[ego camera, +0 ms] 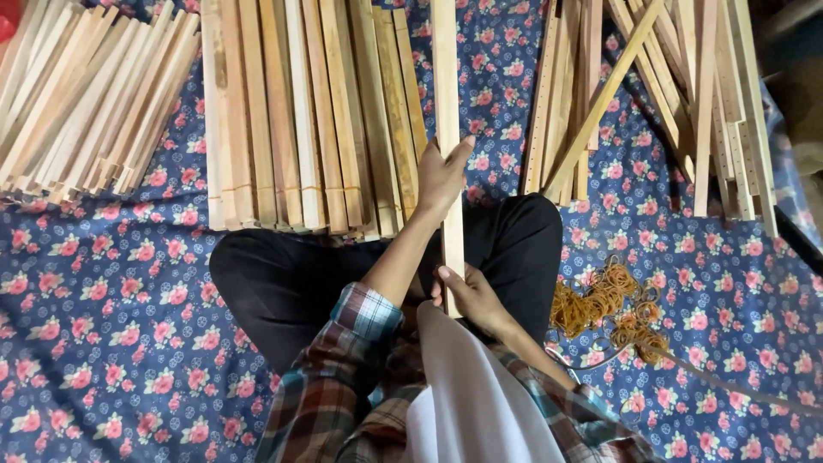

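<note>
A dark blue cloth [111,343] printed with pink flowers covers the floor, and the person sits cross-legged on it in black trousers and a checked shirt. The left hand [441,176] is closed around a long pale wooden strip [447,94], and the right hand [467,296] is closed around the same strip lower down, near its end. The strip runs from the lap straight out past the far edge of the cloth, its far end cut off.

A bundle of wooden strips [300,111] lies just left of it, another pile [81,94] at the far left corner, loose strips [669,86] at the far right. A heap of rubber bands [604,300] lies beside the right knee. The room's dark right margin is hard to make out.
</note>
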